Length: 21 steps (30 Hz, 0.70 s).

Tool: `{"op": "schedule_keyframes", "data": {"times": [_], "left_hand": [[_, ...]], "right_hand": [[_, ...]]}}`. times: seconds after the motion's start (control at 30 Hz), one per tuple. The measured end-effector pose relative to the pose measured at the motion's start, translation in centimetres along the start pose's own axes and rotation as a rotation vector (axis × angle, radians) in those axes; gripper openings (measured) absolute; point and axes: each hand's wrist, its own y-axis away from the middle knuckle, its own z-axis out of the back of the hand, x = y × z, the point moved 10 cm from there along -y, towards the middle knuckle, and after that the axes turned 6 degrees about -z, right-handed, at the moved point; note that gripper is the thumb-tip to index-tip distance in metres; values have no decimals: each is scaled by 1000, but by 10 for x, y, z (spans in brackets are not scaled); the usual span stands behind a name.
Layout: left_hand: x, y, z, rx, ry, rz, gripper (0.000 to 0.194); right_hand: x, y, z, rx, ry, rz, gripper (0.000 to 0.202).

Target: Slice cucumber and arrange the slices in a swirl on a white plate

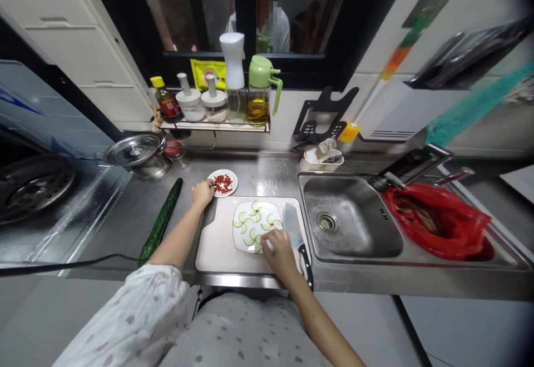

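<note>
My left hand (pixel 202 192) is closed at the left rim of a small white plate (pixel 234 178), its fingers gripping the edge. Chopped red pieces (pixel 222 183) lie on that plate. Over the lower right of a square white plate (pixel 239 239), my right hand (pixel 278 249) has its thumb and fingers drawn together; anything between them is too small to name. Curved pale-green slices (pixel 252 237) form pinwheel patterns on the square plate, and a red speck shows near one pattern. The plate rests on a pale cutting board (pixel 214 250). A kitchen knife (pixel 294 225) lies to its right, black handle toward me.
A whole cucumber (pixel 162 222) lies left of the board. The sink (pixel 350 233) is on the right, with a red plastic bag (pixel 442 225) beyond it. A lidded steel pot (pixel 139 155) stands back left, below a shelf (pixel 217 126) of seasoning bottles.
</note>
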Motion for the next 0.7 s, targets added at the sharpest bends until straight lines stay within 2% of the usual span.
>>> {"op": "schedule_keyframes", "data": {"times": [0.13, 0.4, 0.7], "left_hand": [[-5, -6, -1, 15, -45, -43, 31], [-19, -13, -6, 49, -16, -139, 28], [-16, -20, -11, 56, -60, -134, 19]], "right_hand": [[-1, 3, -4, 13, 21, -14, 15], [-5, 1, 3, 2, 12, -29, 16], [-11, 4, 2, 18, 34, -63, 14]]}}
